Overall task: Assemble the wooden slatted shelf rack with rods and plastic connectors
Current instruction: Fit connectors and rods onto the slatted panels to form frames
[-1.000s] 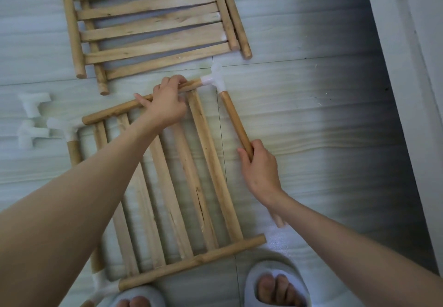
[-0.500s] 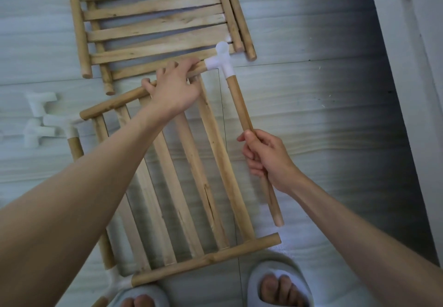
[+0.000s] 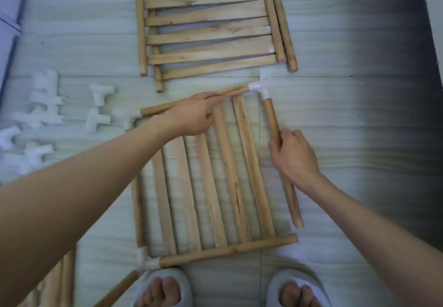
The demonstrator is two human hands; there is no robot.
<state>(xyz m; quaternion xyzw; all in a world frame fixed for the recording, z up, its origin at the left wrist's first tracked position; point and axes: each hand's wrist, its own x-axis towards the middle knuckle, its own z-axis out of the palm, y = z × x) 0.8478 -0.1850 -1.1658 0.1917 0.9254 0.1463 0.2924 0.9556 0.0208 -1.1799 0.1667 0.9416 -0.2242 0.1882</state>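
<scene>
Two slippers [image 3: 163, 287] are standing at the near edge of the floor [image 3: 347, 114]; beyond them the rack [image 3: 215, 182] is lying flat; the right hand [image 3: 293, 156] is curling round the rod [image 3: 272, 117] on the rack's right; the left hand [image 3: 194, 117] is resting, fingers straight, on the far rail [image 3: 236, 90], which is joining the rod at a white connector [image 3: 261, 87]; loose connectors [image 3: 45, 105] are lying at left; a second panel [image 3: 211, 28] is lying farthest.

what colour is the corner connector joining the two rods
White plastic connector, seen in the head view.
</scene>
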